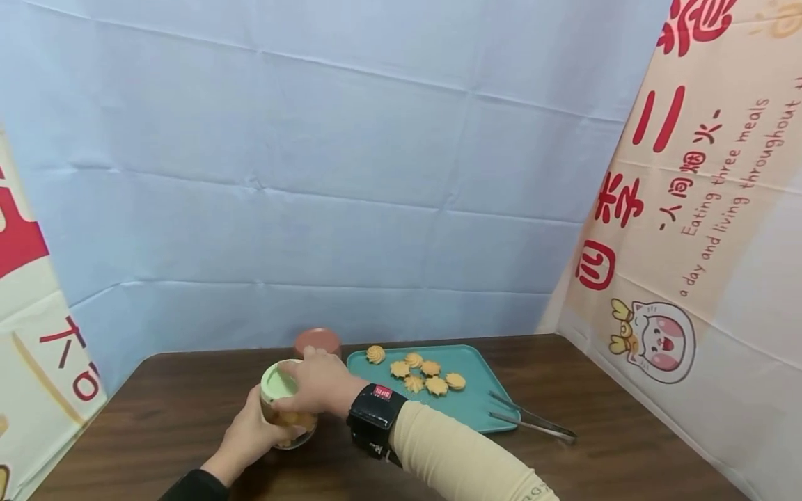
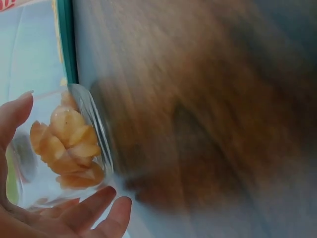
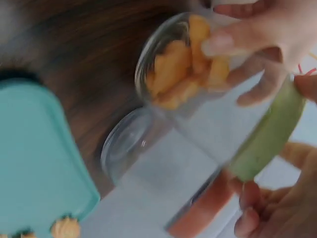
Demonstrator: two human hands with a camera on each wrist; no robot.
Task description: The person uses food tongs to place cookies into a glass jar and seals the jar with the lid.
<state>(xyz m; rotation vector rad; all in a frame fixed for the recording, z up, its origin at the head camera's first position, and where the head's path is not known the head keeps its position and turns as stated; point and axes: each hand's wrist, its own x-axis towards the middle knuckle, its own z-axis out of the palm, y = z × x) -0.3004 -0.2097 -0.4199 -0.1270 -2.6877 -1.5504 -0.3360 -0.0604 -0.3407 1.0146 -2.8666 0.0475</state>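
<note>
A clear jar (image 2: pixel 105 144) with yellow-orange cookies (image 2: pixel 69 144) in its lower part is held between my two hands. My left hand (image 1: pixel 247 430) grips the jar's side, its thumb and fingers spread around the wall. From above, my right hand (image 1: pixel 327 383) holds the light green lid (image 1: pixel 276 384) at the jar's top, fingers and thumb on the rim. In the right wrist view the lid (image 3: pixel 270 131) sits at the jar's mouth; how tightly it is seated I cannot tell.
Behind my right hand stands another clear jar with a pinkish-red lid (image 1: pixel 317 339). A teal tray (image 1: pixel 479 362) to the right bears several piped cookies (image 1: pixel 436 386). Metal tongs (image 1: pixel 539 426) lie across its right front edge. A light blue cloth (image 1: pixel 351 174) hangs behind the table.
</note>
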